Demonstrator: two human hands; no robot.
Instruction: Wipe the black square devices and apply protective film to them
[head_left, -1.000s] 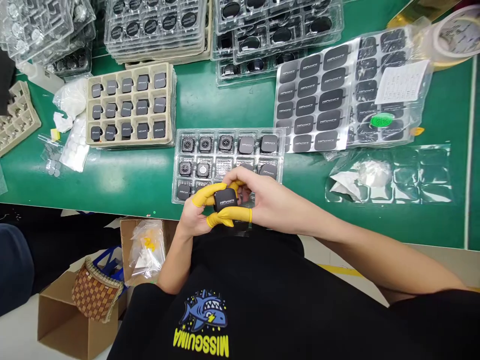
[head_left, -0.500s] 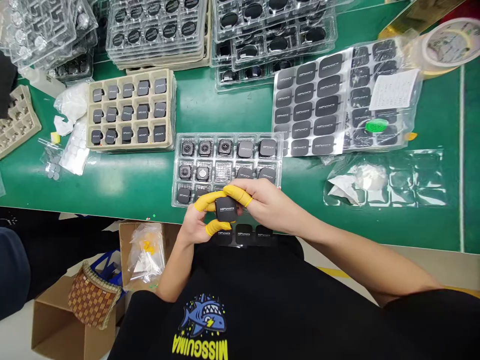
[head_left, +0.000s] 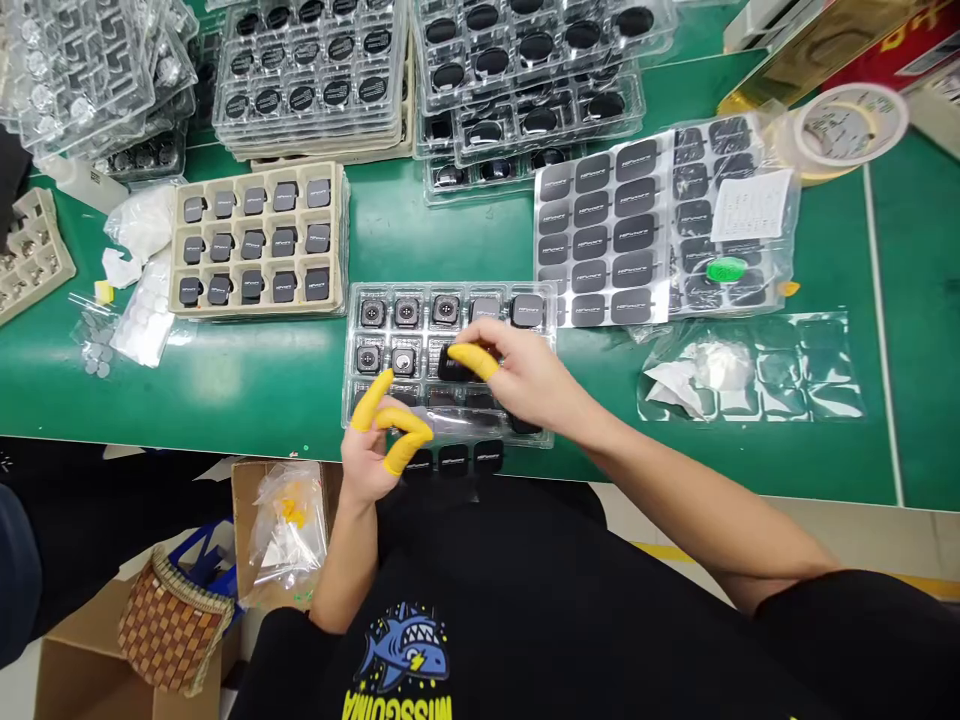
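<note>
My right hand (head_left: 525, 375), with a yellow finger cot, grips a black square watch body (head_left: 450, 366) at a pocket in the middle row of a clear plastic tray (head_left: 349, 345). My left hand (head_left: 375, 445), in yellow finger cots, is over the tray's near left corner. One finger points up while thumb and another finger pinch together. A clear glossy strip (head_left: 469, 424) lies beside those fingertips; whether they hold it cannot be made out. Other tray pockets hold watch bodies, some with round backs (head_left: 406, 312) up. At the table edge lies a strip of black labels (head_left: 454, 460).
To the left stands a beige tray stack (head_left: 339, 240) of small black squares. Label sheets (head_left: 634, 235) and a tape roll (head_left: 851, 125) lie to the right. Clear tray stacks (head_left: 532, 110) line the back. Below the table edge are a cardboard box (head_left: 244, 520) and a woven bag (head_left: 172, 625).
My hands have parted. The right hand has carried the watch body forward to a tray pocket, while the left has let go of it and moved slightly left.
</note>
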